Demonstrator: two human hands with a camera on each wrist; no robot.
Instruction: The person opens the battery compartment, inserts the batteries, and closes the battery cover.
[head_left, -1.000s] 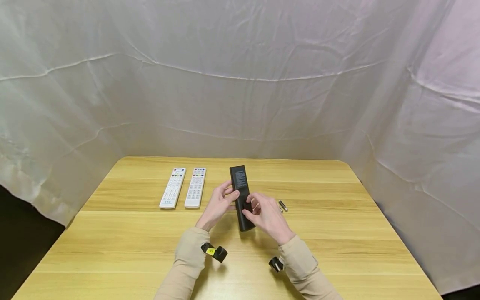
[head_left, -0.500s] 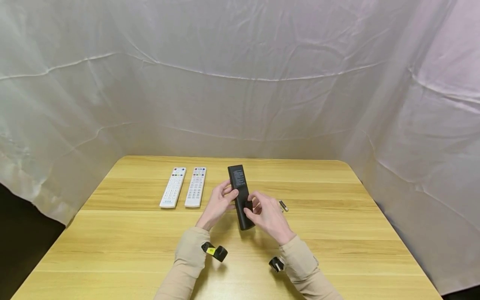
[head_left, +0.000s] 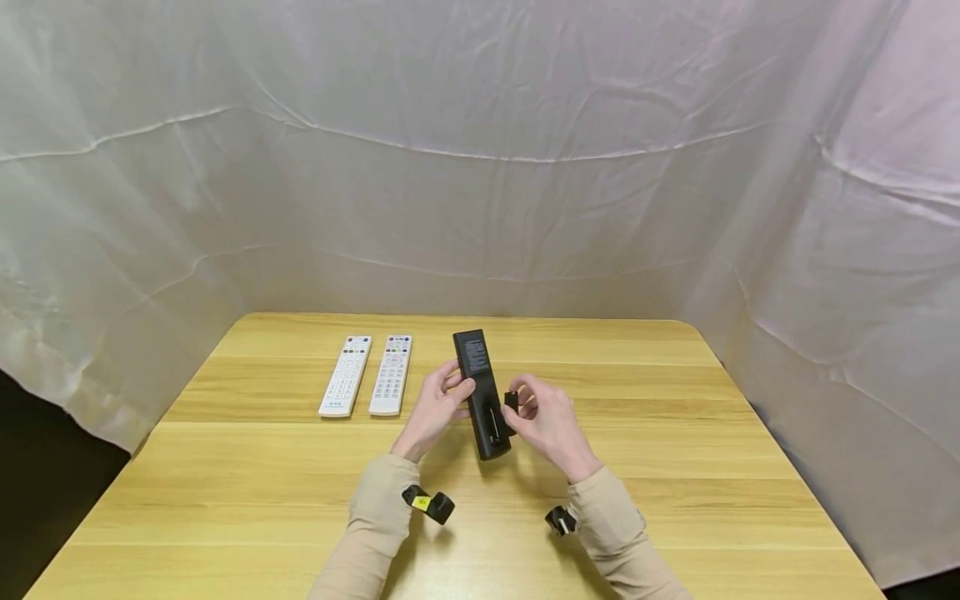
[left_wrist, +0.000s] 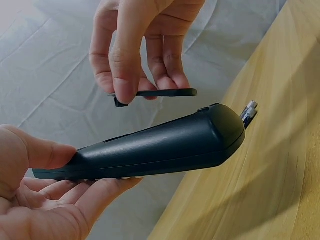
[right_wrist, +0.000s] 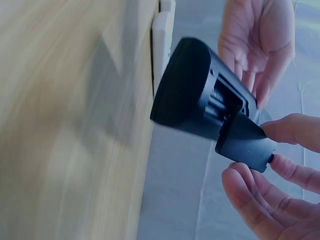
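My left hand (head_left: pixel 438 407) grips a black remote control (head_left: pixel 474 358) by its side, thumb on top and fingers beneath. The remote's back faces up, and its battery compartment (right_wrist: pixel 224 100) lies uncovered. Between thumb and fingers, my right hand (head_left: pixel 551 423) pinches the black battery cover (right_wrist: pixel 247 142) just right of the remote. In the left wrist view, a gap separates the cover (left_wrist: pixel 160 93) from the remote (left_wrist: pixel 165 145). Two small batteries (left_wrist: pixel 249 112) rest on the table beyond the remote; the right hand hides them in the head view.
Two white remote controls (head_left: pixel 346 377) (head_left: pixel 391 376) lie side by side, buttons up, on the left of the wooden table (head_left: pixel 225 483). A grey fabric curtain (head_left: pixel 480 208) surrounds the table's back and sides. Each wrist wears a small black camera (head_left: pixel 429 504).
The battery cover has come off the remote in my right hand, which moved slightly right and now hides the batteries in the head view. The left hand keeps its hold.
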